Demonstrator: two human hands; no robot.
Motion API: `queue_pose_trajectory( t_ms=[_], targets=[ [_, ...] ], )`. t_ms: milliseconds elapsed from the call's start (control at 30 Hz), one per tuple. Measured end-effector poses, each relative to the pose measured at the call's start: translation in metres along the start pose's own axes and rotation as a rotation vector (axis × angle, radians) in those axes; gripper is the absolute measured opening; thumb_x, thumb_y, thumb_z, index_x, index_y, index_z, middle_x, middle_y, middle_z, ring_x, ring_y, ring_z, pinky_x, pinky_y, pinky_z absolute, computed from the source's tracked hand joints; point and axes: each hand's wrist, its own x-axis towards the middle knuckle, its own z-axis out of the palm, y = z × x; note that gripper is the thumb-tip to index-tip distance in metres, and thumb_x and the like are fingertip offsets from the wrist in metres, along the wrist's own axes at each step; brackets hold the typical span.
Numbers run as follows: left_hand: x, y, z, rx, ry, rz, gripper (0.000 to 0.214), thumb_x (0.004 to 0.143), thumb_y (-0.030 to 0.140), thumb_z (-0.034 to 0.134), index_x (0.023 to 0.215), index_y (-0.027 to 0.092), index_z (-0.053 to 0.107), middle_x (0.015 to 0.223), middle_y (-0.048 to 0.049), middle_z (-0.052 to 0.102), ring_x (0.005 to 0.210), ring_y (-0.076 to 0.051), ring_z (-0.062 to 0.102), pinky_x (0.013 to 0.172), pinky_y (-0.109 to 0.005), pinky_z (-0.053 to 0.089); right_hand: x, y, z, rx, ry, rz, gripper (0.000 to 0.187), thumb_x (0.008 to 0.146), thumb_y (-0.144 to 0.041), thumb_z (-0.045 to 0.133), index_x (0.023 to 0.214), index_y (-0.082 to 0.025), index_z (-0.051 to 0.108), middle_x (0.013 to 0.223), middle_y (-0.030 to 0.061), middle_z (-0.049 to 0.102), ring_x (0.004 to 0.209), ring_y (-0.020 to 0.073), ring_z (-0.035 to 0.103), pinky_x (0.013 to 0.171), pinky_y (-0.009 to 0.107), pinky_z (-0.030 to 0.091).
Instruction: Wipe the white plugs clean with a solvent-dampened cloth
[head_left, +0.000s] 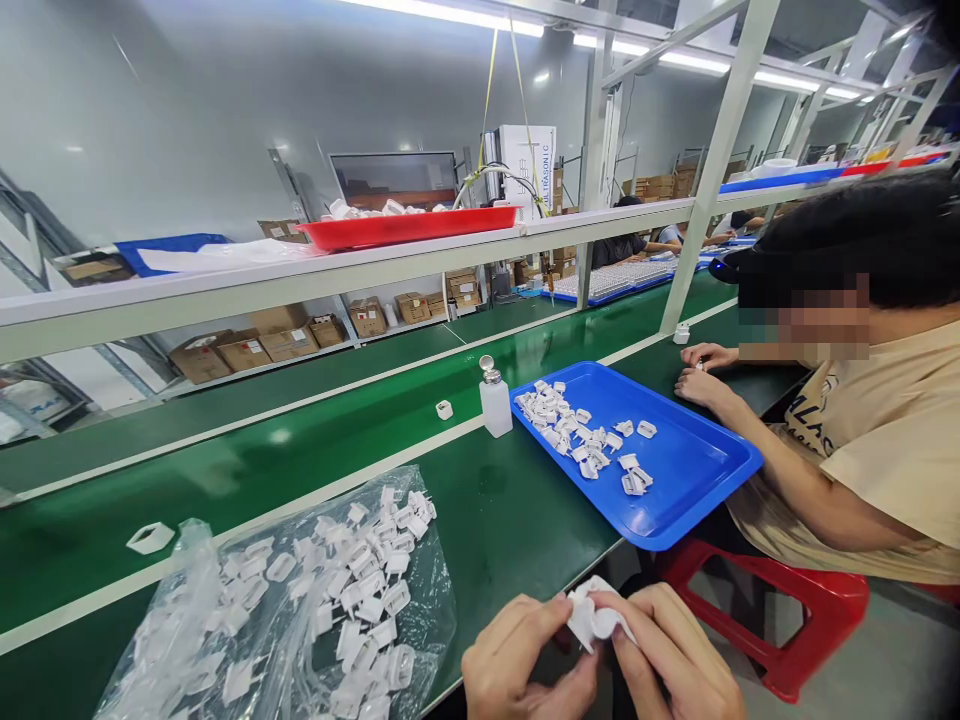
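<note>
A crumpled white cloth [598, 612] is pinched between my two hands at the table's front edge. My left hand [525, 660] closes its thumb and fingertips on the cloth's left side. On the other side my right hand [679, 655] presses its fingers against the cloth. Whether a small part sits inside the folds is hidden. To the left, white plastic plug housings [367, 580] are heaped on a clear plastic bag [442, 610]. More white housings [555, 415] lie in a blue tray [690, 440] ahead of my hands.
A white pump bottle [496, 405] with its metal lid raised stands by the tray. Single housings [151, 538] lie on the green conveyor belt [285, 440]. A co-worker [862, 430] sits at the right, near a red stool [787, 610]. A shelf [247, 300] holds a red tray [412, 230].
</note>
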Motion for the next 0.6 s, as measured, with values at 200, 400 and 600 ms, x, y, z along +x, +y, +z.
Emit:
queue_pose_trajectory(
  t_ms=[200, 400, 600],
  targets=[
    [0.011, -0.039, -0.023, 0.054, -0.383, -0.537, 0.026, 0.081, 0.02, 0.076, 0.107, 0.023, 0.081, 0.078, -0.001, 0.078, 0.068, -0.017, 0.071, 0.067, -0.026, 0.057, -0.01, 0.04, 0.003, -0.005, 0.007, 0.419, 0.031, 0.104, -0.04, 0.05, 0.119, -0.026, 0.072, 0.085, 0.0005, 0.06, 0.071, 0.0135, 0.062, 0.059, 0.02, 0.05],
    [-0.009, -0.074, -0.025, 0.23, -0.506, -0.604, 0.035, 0.089, 0.027, 0.07, 0.121, 0.017, 0.076, 0.079, -0.0021, 0.073, 0.069, -0.017, 0.063, 0.071, -0.03, 0.052, -0.021, 0.073, 0.018, 0.007, -0.032, 0.678, 0.042, 0.098, -0.056, 0.051, 0.109, -0.024, 0.076, 0.099, 0.0056, 0.059, 0.078, 0.0189, 0.059, 0.055, 0.028, 0.046],
    [-0.021, -0.082, -0.022, 0.213, -0.544, -0.571, 0.034, 0.097, 0.035, 0.063, 0.126, 0.018, 0.071, 0.085, -0.0017, 0.066, 0.075, -0.016, 0.058, 0.074, -0.028, 0.048, -0.004, 0.074, 0.033, -0.004, -0.155, 0.592, 0.037, 0.102, -0.047, 0.046, 0.089, -0.023, 0.072, 0.092, 0.004, 0.063, 0.085, 0.0202, 0.058, 0.07, 0.032, 0.043]
  ],
)
